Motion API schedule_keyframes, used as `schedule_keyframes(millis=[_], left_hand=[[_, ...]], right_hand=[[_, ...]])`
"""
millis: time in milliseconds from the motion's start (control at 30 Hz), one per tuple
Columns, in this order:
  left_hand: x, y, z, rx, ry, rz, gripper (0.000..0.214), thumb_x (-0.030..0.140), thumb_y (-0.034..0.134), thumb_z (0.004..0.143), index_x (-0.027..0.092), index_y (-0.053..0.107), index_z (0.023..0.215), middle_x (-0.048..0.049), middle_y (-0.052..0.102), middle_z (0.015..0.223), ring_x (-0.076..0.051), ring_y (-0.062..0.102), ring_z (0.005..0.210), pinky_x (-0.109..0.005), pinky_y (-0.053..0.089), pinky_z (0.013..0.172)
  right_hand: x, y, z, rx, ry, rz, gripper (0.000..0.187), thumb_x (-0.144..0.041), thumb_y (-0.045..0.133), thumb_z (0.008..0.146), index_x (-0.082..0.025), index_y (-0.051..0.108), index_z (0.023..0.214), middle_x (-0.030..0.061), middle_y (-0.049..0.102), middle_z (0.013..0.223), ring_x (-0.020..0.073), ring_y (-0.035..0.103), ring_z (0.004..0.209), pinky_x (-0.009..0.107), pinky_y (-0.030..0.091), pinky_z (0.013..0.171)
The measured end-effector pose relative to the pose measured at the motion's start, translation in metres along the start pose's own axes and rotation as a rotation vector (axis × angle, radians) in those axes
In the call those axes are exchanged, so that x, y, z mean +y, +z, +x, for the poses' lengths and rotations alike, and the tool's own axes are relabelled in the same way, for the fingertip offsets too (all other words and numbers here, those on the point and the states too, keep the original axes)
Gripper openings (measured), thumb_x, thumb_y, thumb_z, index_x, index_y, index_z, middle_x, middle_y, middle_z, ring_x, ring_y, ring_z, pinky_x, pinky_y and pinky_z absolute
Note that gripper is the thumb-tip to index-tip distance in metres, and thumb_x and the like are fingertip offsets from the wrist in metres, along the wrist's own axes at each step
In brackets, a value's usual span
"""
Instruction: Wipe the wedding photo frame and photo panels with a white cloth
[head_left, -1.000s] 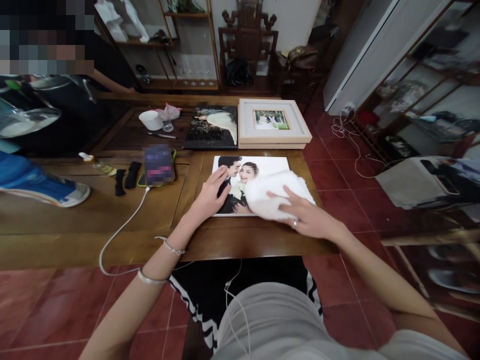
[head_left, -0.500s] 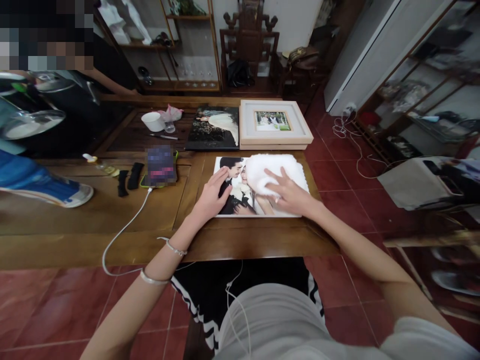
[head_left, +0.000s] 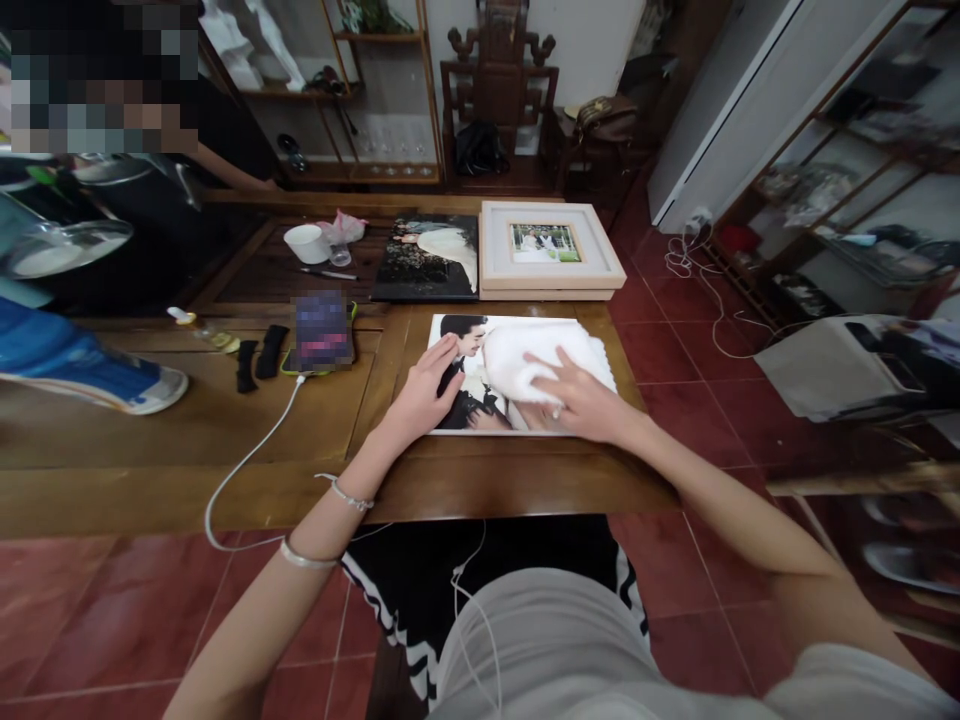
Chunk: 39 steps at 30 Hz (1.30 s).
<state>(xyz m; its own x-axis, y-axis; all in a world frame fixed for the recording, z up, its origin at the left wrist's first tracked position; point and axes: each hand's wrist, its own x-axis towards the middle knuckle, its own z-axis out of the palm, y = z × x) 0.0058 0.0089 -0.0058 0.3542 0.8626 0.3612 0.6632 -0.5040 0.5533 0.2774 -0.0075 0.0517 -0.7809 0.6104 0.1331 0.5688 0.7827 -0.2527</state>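
A photo print point(head_left: 487, 420) of a couple lies flat on the wooden table in front of me. My left hand point(head_left: 429, 382) rests flat along its left edge, fingers stretched out over the dark-suited figure. On the right half of the print is a fluffy white cloth point(head_left: 517, 350), which hides part of the picture. My right hand point(head_left: 581, 395) presses down on this cloth with its fingers spread, slightly blurred. The cloth is bunched under and around those fingertips.
Behind the print stand a dark photo panel point(head_left: 427, 265) and a pale framed picture point(head_left: 495, 240). Left are a phone point(head_left: 322, 335) on a white cable, two black strips, a small bottle point(head_left: 202, 330) and a white bowl point(head_left: 306, 243). Another person sits at the far left.
My right hand has slid the white cloth slightly left and toward me across the print, uncovering some of its upper right edge. My left hand stays in place.
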Motion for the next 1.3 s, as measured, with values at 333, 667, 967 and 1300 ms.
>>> schedule_keyframes(millis=[333, 667, 967, 1300], left_hand=[[0.001, 0.001, 0.000, 0.027, -0.017, -0.034, 0.048, 0.036, 0.044, 0.095, 0.014, 0.048, 0.137, -0.0154, 0.045, 0.147, -0.028, 0.038, 0.139, -0.050, 0.029, 0.116], [0.001, 0.002, 0.000, 0.031, -0.024, -0.032, 0.047, 0.033, 0.043, 0.095, 0.012, 0.049, 0.136, -0.0162, 0.045, 0.147, -0.026, 0.038, 0.139, -0.048, 0.030, 0.116], [0.001, 0.002, 0.000, 0.027, -0.023, -0.034, 0.048, 0.035, 0.044, 0.095, 0.014, 0.048, 0.138, -0.0154, 0.044, 0.148, -0.027, 0.037, 0.139, -0.050, 0.029, 0.116], [-0.004, 0.004, 0.000, 0.066, -0.021, -0.038, 0.045, 0.030, 0.031, 0.099, 0.014, 0.051, 0.135, -0.0130, 0.047, 0.146, -0.023, 0.040, 0.138, -0.047, 0.030, 0.117]], right_hand=[[0.025, 0.008, 0.060, 0.054, 0.186, -0.113, 0.035, -0.014, 0.043, 0.089, -0.016, 0.059, 0.121, 0.0143, 0.062, 0.127, 0.0364, 0.033, 0.139, 0.068, 0.023, 0.107], [-0.076, 0.021, -0.033, -0.067, -0.095, 0.026, 0.027, -0.012, 0.054, 0.079, -0.019, 0.067, 0.103, 0.0118, 0.048, 0.145, 0.0360, 0.022, 0.144, 0.069, 0.017, 0.112], [-0.004, 0.008, 0.002, 0.078, 0.121, -0.015, 0.031, -0.014, 0.043, 0.089, -0.017, 0.063, 0.112, 0.0157, 0.060, 0.131, 0.0317, 0.037, 0.138, 0.065, 0.024, 0.112], [0.016, 0.011, 0.067, 0.004, 0.078, -0.097, 0.034, -0.013, 0.044, 0.088, -0.017, 0.062, 0.117, 0.0141, 0.061, 0.128, 0.0341, 0.028, 0.142, 0.068, 0.021, 0.109]])
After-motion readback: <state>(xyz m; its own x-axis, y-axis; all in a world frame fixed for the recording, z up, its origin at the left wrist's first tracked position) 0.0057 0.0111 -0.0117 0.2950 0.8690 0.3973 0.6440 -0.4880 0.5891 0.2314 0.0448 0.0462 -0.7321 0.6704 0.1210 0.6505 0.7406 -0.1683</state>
